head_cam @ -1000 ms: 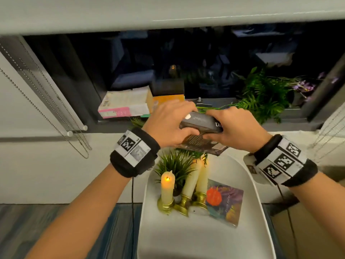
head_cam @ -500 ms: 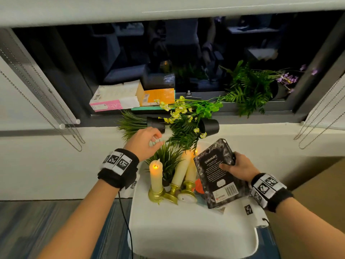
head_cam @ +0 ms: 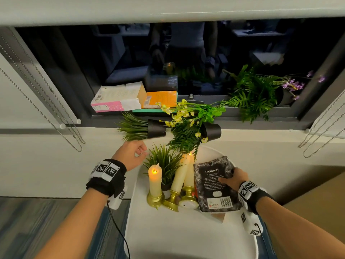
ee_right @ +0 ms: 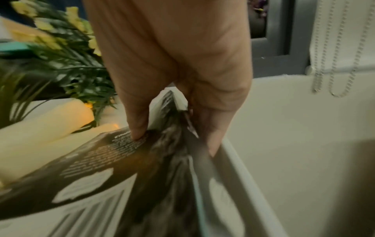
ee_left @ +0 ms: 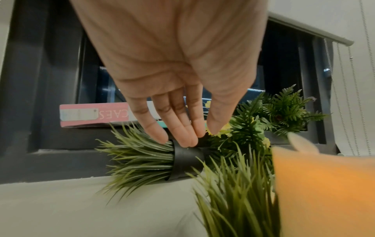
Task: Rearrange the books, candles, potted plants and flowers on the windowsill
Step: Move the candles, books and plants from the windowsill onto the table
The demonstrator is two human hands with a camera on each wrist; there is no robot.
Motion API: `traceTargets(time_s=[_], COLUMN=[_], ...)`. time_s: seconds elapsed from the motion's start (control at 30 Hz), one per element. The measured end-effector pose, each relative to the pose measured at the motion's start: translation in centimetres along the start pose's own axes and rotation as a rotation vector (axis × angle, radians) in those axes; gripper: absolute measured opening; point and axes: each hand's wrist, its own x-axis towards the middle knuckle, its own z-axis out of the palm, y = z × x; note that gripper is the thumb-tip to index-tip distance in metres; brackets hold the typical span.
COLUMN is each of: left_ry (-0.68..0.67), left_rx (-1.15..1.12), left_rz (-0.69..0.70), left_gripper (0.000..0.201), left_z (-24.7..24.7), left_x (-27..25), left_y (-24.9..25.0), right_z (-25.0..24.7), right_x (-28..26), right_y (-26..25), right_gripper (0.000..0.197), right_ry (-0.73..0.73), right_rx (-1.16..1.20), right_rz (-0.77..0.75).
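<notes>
Sill [head_cam: 242,136] running wide under the dark window; two black pots lying on their sides on it: grass pot [head_cam: 155,128] to the left, fern pot [head_cam: 211,130] right of it with yellow flowers [head_cam: 179,116] draped across. Books [head_cam: 119,101] stacked flat behind, another fern [head_cam: 255,94] tipped at far right.

White tray [head_cam: 177,230] sitting below the sill, crowded: three candles [head_cam: 154,179] in gold holders, two leaning, flames glowing; a small upright grass plant [head_cam: 166,161] among them.

Black book [head_cam: 214,186], glossy, back cover up, lying tilted against the candles at the tray's right.

Right hand [head_cam: 234,177] pinching the book's far edge, thumb on the cover, fingers underneath. Left hand [head_cam: 131,153] empty, fingers straight and together, thumb apart, pointing toward the grass pot; contact cannot be told.

Risk, as judged: book shoving the leaning candles over as it slides; round pot rolling off the sill if nudged rather than gripped.
</notes>
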Motion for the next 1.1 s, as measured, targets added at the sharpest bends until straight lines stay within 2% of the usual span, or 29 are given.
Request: traceTargets(time_s=[0.13,0.27,0.37,0.5,0.63,0.73,0.8,0.97,1.1], left_ry=[-0.006,0.006,0.015,0.012,0.031,0.016,-0.01,-0.067,-0.022], left_rx=[-0.001,0.005,0.025,0.02,0.059,0.128,0.158,0.179,0.11], left_rz=[-0.065,-0.139,-0.168,-0.116,-0.052,-0.04,-0.058,-0.124,-0.16], left_gripper=[0.009,0.008,0.007,0.01,0.015,0.029,0.039,0.048,0.044], left_z=[-0.5,-1.4,-1.9,-1.9,-1.7,-1.5,-0.9,1.1,1.6], left_x=[1.1,2.6,3.9,6.1,8.8,10.5,11.4,12.7,13.7], left_y=[-1.7,-3.8,-4.9,-4.7,-3.3,-2.5,-2.5,-3.0,-2.8], right_z=[-1.2,-4.3,-6.5,-9.1,-11.3,-12.2,-12.3,-10.9,-10.0], right_x=[-0.3,-0.6,-0.6,0.4,2.6,4.2,5.2,6.7,6.9], right_y=[-1.4,-4.1,-6.8,-10.9,-14.1,-15.5,-16.0,-17.2,-18.0], right_gripper=[0.054,0.042,0.041,0.034,0.047,0.069,0.076,0.071,0.077], right_ry=[-0.001,0.143,0.237,0.398,0.467,0.473,0.458,0.513,0.481], right_rx=[-0.228,-0.402,-0.381,-0.243,-0.292,-0.515,-0.606,-0.573,-0.542], right_rz=[-0.036,-0.104,-0.154,-0.282,-0.46,-0.479,-0.476,-0.516,-0.526])
